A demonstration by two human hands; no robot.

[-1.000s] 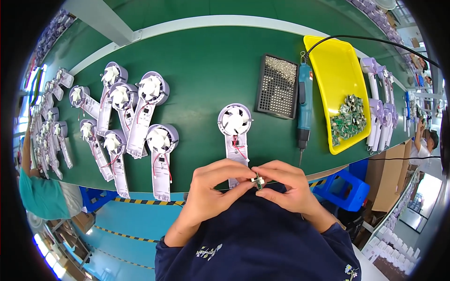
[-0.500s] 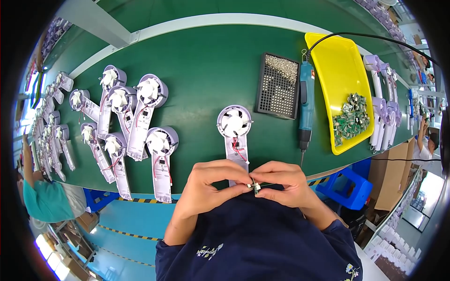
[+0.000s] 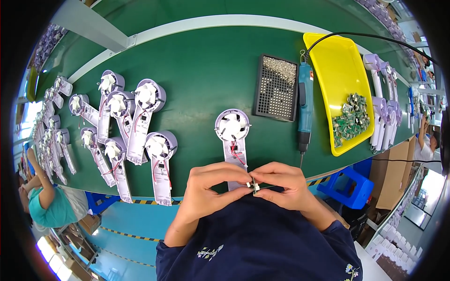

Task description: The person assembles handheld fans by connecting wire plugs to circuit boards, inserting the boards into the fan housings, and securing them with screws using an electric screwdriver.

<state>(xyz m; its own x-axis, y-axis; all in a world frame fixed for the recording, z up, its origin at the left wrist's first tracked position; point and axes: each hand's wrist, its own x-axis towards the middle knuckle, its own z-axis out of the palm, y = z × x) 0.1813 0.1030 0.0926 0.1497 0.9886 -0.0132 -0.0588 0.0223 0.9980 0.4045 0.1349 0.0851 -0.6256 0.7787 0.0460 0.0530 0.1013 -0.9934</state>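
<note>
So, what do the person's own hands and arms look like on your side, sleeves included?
The left hand and right hand are bare hands, with no gloves or watch visible. The dark navy sleeves, left and right, end short of the wrists. They belong to a navy top with small flower motifs low on the front.

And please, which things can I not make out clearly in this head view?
- Small circuit board: its edges are partly covered by fingers of the left hand and right hand.
- Lone fan's handle: partly hidden behind the left hand.
- Metal pieces in the black tray: too small to tell their shape.
- Green boards: overlapping, so the lower ones are hidden.
</note>
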